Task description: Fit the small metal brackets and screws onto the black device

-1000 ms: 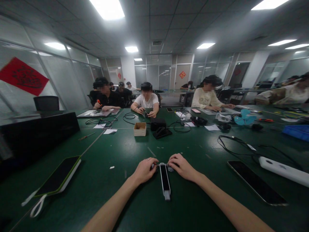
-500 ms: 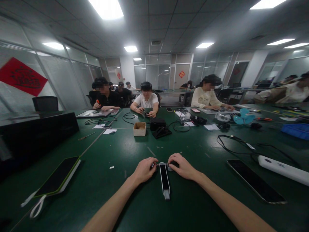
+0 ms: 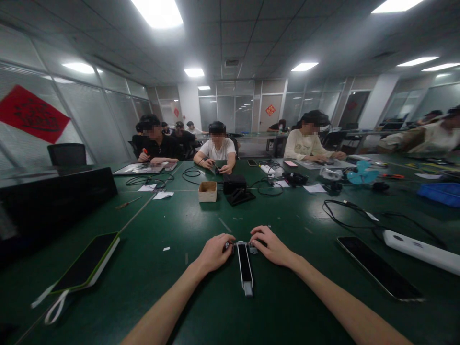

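While both bare forearms are stretched forward over the dark green worktop (image 3: pixel 201 306), a slim black-faced bar device with a white casing (image 3: pixel 245 268) is held upright to the view, lengthwise, directly in front of the wearer, its grey tip pointing toward the body. Small dark fittings (image 3: pixel 227 246) are seen at its far end, too small to be identified. The left hand (image 3: pixel 214 252) is placed at the left of that end, and the right hand (image 3: pixel 272 247) at the right. The fingers (image 3: pixel 259 238) of each hand are held together and curled inward, and appear clamped on the fittings.

Nearby items are recorded as follows: a black tablet with a lime-green edge (image 3: pixel 86 261) and a white loop strap (image 3: pixel 53 306), to the left; a black glass-faced slab (image 3: pixel 377 268) and a white power bank (image 3: pixel 419 258), to the right; a coiled black cable (image 3: pixel 345 211) beyond them.

Farther along the worktop are listed a small cardboard box (image 3: pixel 207 191), a black case (image 3: pixel 235 184), a teal fan-shaped part (image 3: pixel 361 173) and a blue plastic tray (image 3: pixel 440 194). Co-workers are seated opposite: one in a white T-shirt (image 3: pixel 217 148) has both hands on a small dark object, and one in black (image 3: pixel 156 148) holds an orange-handled tool (image 3: pixel 144 151).
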`<state>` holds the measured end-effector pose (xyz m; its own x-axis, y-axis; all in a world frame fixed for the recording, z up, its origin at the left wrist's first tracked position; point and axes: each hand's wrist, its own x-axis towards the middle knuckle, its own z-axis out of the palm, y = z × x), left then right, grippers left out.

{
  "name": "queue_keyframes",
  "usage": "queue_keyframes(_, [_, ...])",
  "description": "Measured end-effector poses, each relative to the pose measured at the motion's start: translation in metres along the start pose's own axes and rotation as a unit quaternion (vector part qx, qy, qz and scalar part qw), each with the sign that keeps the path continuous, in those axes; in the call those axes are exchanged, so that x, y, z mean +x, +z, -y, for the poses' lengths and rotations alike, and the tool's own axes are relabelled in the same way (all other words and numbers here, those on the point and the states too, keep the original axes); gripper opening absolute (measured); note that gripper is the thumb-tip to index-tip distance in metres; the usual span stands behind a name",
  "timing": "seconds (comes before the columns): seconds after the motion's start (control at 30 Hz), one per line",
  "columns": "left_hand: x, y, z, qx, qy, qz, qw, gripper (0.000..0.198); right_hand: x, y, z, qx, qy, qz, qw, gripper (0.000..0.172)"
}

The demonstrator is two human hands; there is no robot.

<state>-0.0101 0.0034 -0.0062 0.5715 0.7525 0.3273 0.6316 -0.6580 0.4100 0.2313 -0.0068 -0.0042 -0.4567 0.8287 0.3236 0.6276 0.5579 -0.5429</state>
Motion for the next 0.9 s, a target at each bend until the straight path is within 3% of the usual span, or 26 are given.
queue_keyframes(0.7, [0.0005,-0.0067,-0.0061,-0.002,-0.014,0.013,1.0,0.022,-0.0011,-0.0006,-0.0002,0.0,0.025,-0.01,1.0,0.02])
queue_keyframes(0.9, [0.0003,-0.0014,-0.0009,-0.001,-0.011,0.002,1.0,0.021,0.0014,-0.0007,-0.0024,-0.024,-0.009,-0.019,0.999,0.022])
